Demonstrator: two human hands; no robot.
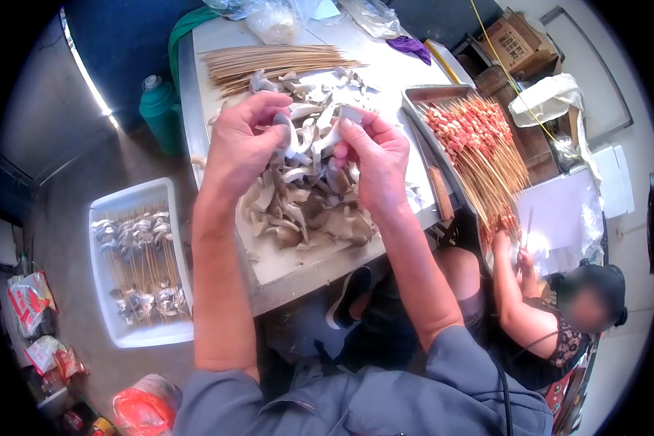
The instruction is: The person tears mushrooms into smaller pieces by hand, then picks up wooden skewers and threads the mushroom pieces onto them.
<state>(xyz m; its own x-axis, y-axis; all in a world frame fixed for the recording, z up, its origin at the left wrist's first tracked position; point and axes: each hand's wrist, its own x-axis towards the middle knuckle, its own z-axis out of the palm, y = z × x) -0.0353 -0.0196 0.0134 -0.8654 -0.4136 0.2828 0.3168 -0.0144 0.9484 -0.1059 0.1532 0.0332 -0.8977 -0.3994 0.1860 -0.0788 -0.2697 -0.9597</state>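
Note:
My left hand (241,149) pinches a grey-and-white oyster mushroom piece (296,142) between thumb and fingers. Opposite it, my right hand (379,156) grips mushroom too, with a pale flap (351,115) showing above the thumb. Whether both hands hold one piece or two separate ones, I cannot tell. Below them a heap of torn oyster mushrooms (291,211) covers the middle of the white table (276,267). Behind the heap lies a bundle of bare wooden skewers (269,59).
At right, a metal tray (408,102) holds many meat skewers (479,138); a wooden-handled knife (440,192) lies beside it. A co-worker's hands (503,243) are at the tray's near end. Mushroom skewers (142,265) fill a white tub (103,320) at left. A green flask (158,112) stands nearby.

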